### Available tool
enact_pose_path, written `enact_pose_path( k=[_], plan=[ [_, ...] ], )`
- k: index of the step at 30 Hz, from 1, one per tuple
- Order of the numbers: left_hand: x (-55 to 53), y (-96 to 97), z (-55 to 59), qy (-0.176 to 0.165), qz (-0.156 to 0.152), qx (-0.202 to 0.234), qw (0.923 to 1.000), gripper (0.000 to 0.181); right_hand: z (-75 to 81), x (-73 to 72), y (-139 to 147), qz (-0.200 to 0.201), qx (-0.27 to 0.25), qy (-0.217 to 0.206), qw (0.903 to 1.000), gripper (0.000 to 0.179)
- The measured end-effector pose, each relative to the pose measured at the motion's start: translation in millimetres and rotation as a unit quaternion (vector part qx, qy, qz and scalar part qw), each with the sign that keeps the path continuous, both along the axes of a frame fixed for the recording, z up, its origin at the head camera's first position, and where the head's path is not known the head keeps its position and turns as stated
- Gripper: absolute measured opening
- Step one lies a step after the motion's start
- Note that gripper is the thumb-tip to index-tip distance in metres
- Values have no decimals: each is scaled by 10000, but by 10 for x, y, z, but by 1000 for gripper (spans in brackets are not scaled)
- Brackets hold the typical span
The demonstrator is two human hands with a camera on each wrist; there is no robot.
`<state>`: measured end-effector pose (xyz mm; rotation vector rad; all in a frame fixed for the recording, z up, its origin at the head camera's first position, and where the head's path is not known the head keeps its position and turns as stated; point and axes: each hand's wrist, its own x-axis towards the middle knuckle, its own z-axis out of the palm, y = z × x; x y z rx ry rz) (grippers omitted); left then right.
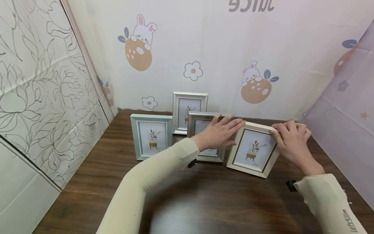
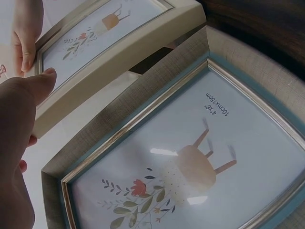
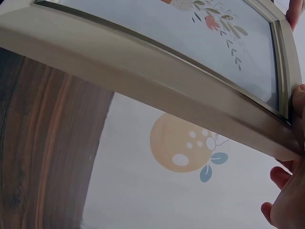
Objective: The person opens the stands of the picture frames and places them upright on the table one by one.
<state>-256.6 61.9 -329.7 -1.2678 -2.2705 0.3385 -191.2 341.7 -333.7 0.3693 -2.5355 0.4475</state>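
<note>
A cream picture frame (image 1: pixel 246 167) with a potted-flower print stands tilted at the right of the row. My right hand (image 1: pixel 295 143) grips its upper right corner, thumb on the front and fingers over the top. My left hand (image 1: pixel 217 134) is at its upper left corner; in the left wrist view the thumb (image 2: pixel 43 83) lies on the frame's face and fingertips show beyond its edge. Behind my left hand stands a grey-brown picture frame (image 1: pixel 191 130), partly covered by the hand. In the right wrist view the cream frame (image 3: pixel 143 76) fills the upper part.
A pale green picture frame (image 1: pixel 135 136) stands at the left. A silver-white picture frame (image 1: pixel 190 95) is at the back against the printed wall cloth (image 1: pixel 210 48), partly hidden by the grey-brown one. All are on the dark wooden table (image 1: pixel 187 201). Cloth walls rise on both sides.
</note>
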Motion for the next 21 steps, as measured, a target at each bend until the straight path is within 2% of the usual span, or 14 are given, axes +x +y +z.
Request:
enact_pose_path(
  k=[10,17,21],
  plan=[
    [-2,20,18,-431,227,-113,9987,84,27,-7,13,-87,92,-89,9999,28],
    [-1,27,31,-423,262,-163,9986,84,22,-11,22,-131,124,-190,9997,30],
    [6,11,34,-572,305,-91,9979,86,41,0,6,-193,175,-293,9992,31]
  ],
)
